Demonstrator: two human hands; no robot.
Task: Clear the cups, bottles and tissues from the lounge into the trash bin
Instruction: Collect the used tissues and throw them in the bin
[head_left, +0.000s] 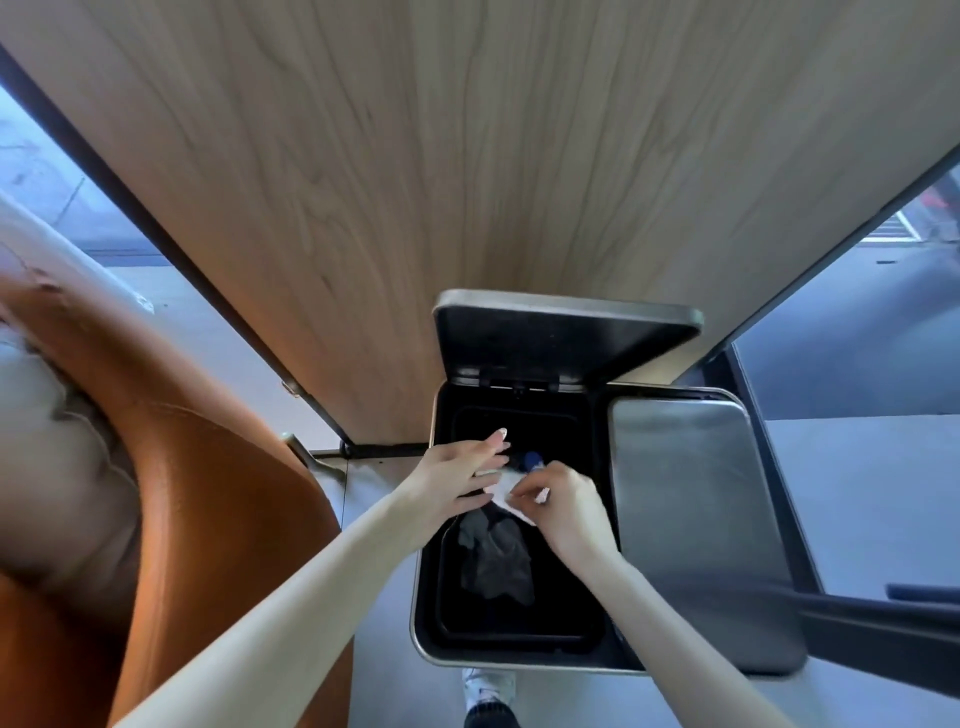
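Observation:
The steel trash bin (423, 613) stands below me with its left lid (566, 335) raised against the wooden wall. Both hands hover over the open left compartment. My right hand (566, 506) pinches a white tissue (506, 493) above the black liner. My left hand (462, 475) has straight fingers beside the tissue and may touch its edge. A blue bottle cap (533, 460) shows just beyond the tissue, between the hands; what holds it is hidden. Crumpled grey tissue (496, 561) lies inside the compartment.
The bin's right lid (696, 519) is closed. An orange leather chair (218, 493) stands close on the left. A wooden wall panel (467, 182) rises behind the bin. My shoe (488, 686) presses at the bin's front. A dark bar (878, 613) crosses at lower right.

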